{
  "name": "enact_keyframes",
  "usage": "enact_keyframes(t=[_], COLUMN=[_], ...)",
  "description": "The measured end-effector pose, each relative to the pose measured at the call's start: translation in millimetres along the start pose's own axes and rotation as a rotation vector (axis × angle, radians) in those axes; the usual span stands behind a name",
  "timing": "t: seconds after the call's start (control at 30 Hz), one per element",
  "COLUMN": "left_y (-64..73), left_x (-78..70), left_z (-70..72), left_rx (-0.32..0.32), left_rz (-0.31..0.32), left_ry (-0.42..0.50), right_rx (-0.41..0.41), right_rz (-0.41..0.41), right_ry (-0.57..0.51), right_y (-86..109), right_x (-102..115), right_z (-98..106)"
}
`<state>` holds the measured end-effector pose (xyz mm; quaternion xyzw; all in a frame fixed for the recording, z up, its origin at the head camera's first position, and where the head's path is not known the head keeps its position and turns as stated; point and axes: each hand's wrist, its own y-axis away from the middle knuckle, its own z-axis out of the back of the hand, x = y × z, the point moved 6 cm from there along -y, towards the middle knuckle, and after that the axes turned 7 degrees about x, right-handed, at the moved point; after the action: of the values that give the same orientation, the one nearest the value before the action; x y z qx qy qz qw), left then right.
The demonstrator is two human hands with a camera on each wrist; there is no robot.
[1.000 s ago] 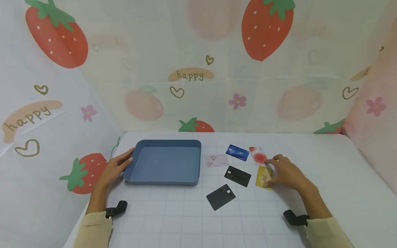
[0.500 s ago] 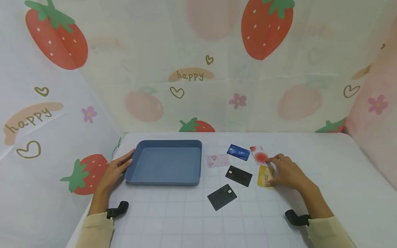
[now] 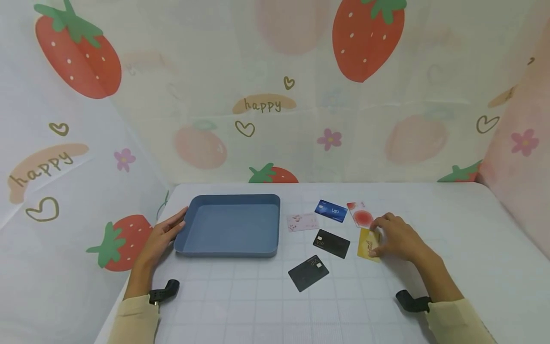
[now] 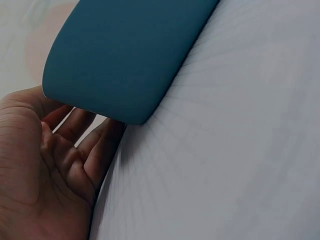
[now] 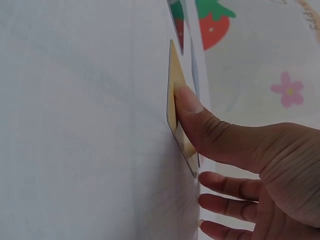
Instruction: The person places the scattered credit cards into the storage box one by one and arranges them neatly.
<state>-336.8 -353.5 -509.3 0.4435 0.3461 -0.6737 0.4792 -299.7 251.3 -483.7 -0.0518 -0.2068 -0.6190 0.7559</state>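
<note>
My left hand (image 3: pixel 160 241) rests against the left side of a blue-grey tray (image 3: pixel 232 230), its fingers fairly straight along the wall. In the left wrist view, fingers and thumb meet the corner of the tray (image 4: pixel 120 60). At the right, my right hand (image 3: pixel 397 239) holds a yellow card (image 3: pixel 365 242) between thumb and index finger, at its near and far edges. The right wrist view shows the thumb on the yellow card (image 5: pixel 172 70), close over the table; the index fingertip is mostly hidden. Just beyond lies a white card with a red circle (image 3: pixel 362 217).
Left of the yellow card lie a blue VIP card (image 3: pixel 331 211), a pale pink card (image 3: pixel 302 222), a black VIP card (image 3: pixel 331 244) and a dark grey VIP card (image 3: pixel 308 274). A strawberry-print curtain (image 3: pixel 275 57) rises behind the white table (image 3: pixel 258 310).
The right index finger has drawn in from the red-circle card to the far edge of the yellow card. The left hand and tray stay together; the whole view shifts slightly.
</note>
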Motion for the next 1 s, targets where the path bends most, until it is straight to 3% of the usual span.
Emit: enact_keyframes(t=[0.63, 0.77, 1.0], left_y=[3.8, 4.7, 4.9], left_x=[0.7, 0.4, -2.3], left_z=[2.4, 2.7, 2.3], left_rx=[-0.012, -0.011, -0.017], left_rz=[-0.004, -0.008, -0.013], left_ry=[-0.016, -0.024, -0.005], right_rx=[0.067, 0.071, 0.001], right_rz=[-0.002, 0.028, 0.117], right_ry=[-0.081, -0.099, -0.168], right_y=[0.5, 3.8, 9.6], right_x=[0, 0, -3], right_z=[1, 5, 15])
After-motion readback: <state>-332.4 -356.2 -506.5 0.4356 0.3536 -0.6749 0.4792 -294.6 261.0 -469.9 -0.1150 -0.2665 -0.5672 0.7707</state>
